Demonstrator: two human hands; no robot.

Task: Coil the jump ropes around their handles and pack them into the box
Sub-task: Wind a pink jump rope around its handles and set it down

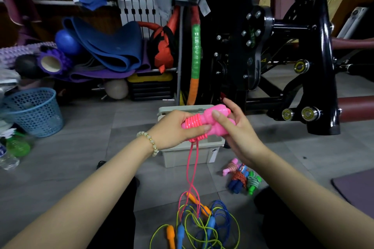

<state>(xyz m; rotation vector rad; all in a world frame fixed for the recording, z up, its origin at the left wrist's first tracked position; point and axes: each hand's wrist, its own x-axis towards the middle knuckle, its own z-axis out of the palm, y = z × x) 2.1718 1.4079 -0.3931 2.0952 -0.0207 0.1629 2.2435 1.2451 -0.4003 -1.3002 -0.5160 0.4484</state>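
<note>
While the left hand (174,127) curls round the cord-wound end of the pink jump rope handles (210,121), the right hand (238,133) pinches their thick end, thumb on top. Both hover over the grey box (188,156) on the floor (81,147). Two pink cord strands (191,185) hang toward 6 o'clock into a tangle of loose ropes (202,226). Wound ropes (240,176) lie at 4 o'clock from the box.

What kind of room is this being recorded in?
Likely a gym or fitness storage corner: folded blue exercise mats and a purple foam roller piled by the wall, a black exercise machine nearby, and loose jump ropes on the floor.
</note>
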